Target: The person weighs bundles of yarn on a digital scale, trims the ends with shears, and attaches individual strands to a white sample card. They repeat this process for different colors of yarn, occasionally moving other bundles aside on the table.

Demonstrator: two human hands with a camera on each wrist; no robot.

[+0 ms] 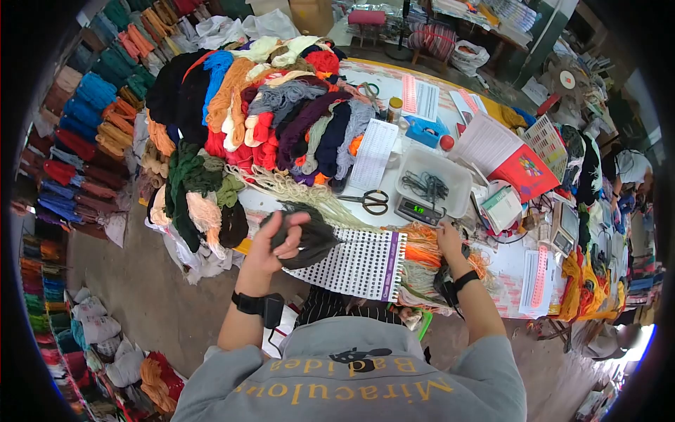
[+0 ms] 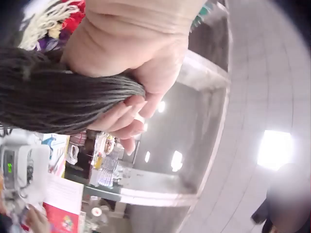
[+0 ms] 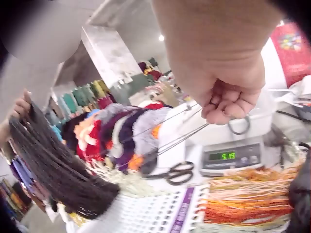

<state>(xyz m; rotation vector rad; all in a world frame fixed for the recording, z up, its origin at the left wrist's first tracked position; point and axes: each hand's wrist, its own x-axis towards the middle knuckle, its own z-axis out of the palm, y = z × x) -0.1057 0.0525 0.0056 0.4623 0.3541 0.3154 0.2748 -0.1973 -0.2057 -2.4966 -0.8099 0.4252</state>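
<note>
My left hand [image 1: 275, 246] grips a thick dark grey yarn hank [image 1: 309, 243], which in the left wrist view loops through the curled fingers. My right hand [image 1: 450, 243] pinches thin dark strands that stretch leftward toward the hank, plain in the right wrist view beside the hand [image 3: 233, 99]. Below the strands lies a white card with rows of holes and a purple band [image 1: 390, 260]. Orange and pale yarn [image 3: 248, 199] lies right of the card. A digital scale [image 3: 231, 158] with green digits sits under the right hand, a clear tub [image 1: 450, 186] behind it.
Black-handled scissors [image 1: 375, 202] lie left of the scale. A large pile of coloured yarn [image 1: 281, 105] covers the table's left part. Papers, a red booklet [image 1: 526, 172] and a blue box [image 1: 425, 131] are toward the back and right. Yarn shelves stand at far left.
</note>
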